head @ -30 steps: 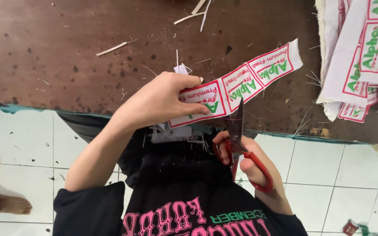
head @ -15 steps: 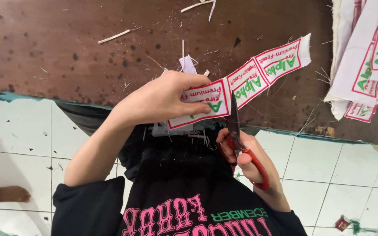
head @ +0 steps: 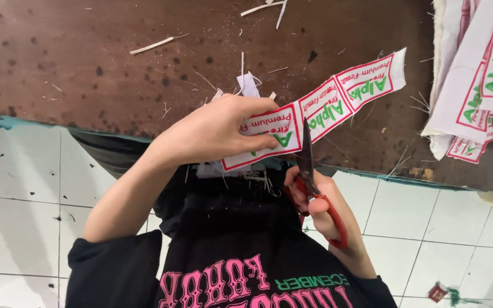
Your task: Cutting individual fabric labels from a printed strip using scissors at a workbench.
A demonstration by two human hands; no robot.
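Note:
My left hand [head: 212, 130] pinches one end of a white fabric strip of labels [head: 343, 97] with red borders and green print, holding it just above the edge of the brown table [head: 75, 63]. My right hand [head: 318, 202] grips red-handled scissors [head: 306, 157]. Their dark blades point up and meet the strip at the gap between the first and second label. A few small white cut pieces [head: 246, 85] lie on the table behind my left hand.
A pile of the same label strips [head: 486, 80] lies on the table at the right. Thin scraps and threads [head: 152, 45] are scattered over the worn tabletop. White tiled floor [head: 18, 199] shows below, and my black shirt with pink lettering [head: 229, 251].
The scissor blades have risen from below the strip up to its lower edge between two labels. My left hand and the strip have stayed nearly in place.

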